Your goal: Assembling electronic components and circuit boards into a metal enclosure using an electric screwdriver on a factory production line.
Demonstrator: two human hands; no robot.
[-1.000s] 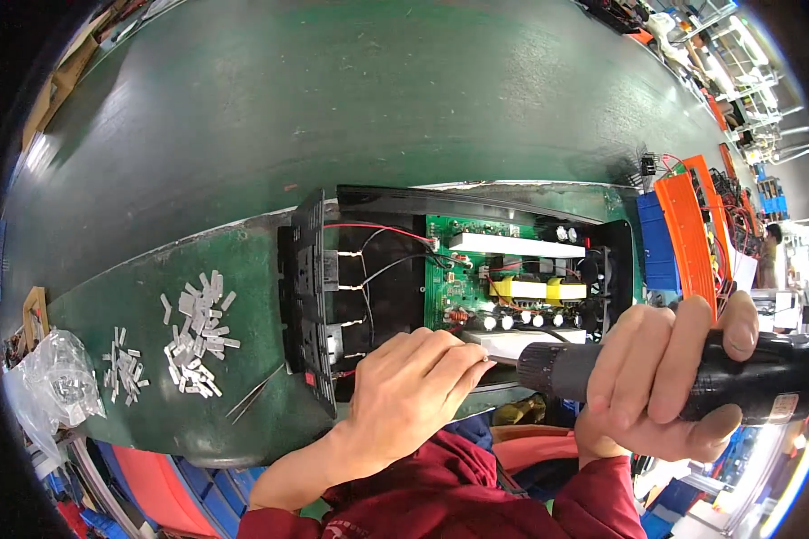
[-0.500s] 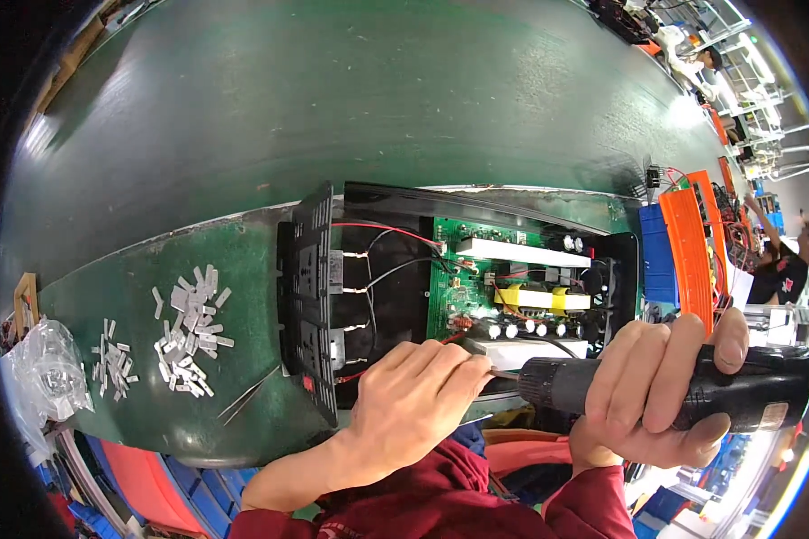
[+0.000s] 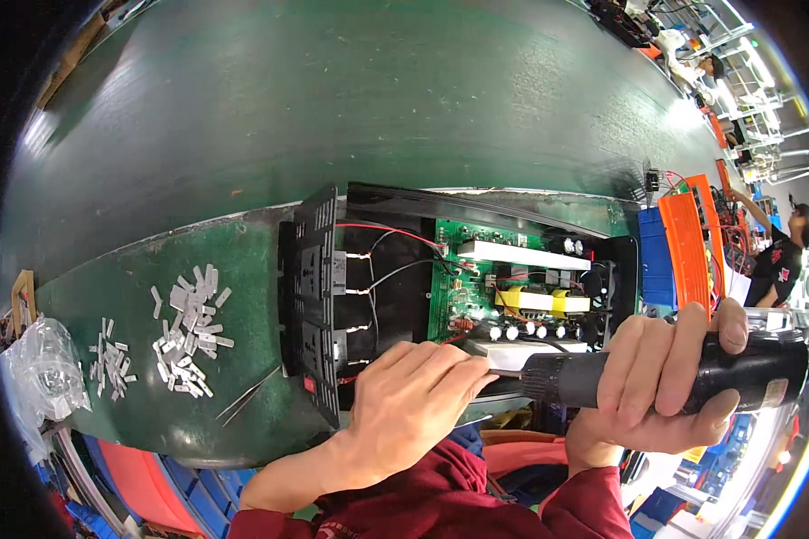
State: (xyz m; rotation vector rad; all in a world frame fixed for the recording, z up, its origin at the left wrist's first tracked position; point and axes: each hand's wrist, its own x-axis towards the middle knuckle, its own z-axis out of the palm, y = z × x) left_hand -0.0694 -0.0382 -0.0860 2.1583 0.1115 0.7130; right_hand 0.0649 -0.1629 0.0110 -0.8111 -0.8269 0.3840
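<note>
Two hands working: right hand [image 3: 665, 368] is gripping the heavy, rigid electric screwdriver [image 3: 674, 382] mid-barrel; left hand [image 3: 413, 395] is pinching its thin bit.

"What did the place look like?"
"A long dark green bench [image 3: 333, 108] ran across the view, with glare on it at the right."
"And behind?"
"Bright lamps [image 3: 753, 56] shone over cluttered workstations [image 3: 737, 135] at the far right."

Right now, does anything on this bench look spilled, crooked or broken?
Nothing looks damaged. The small pale pieces lie in loose, scattered heaps on the green mat, more strewn than sorted. The black case stands open, its circuit board bare, while the right hand holds a power screwdriver.
</note>
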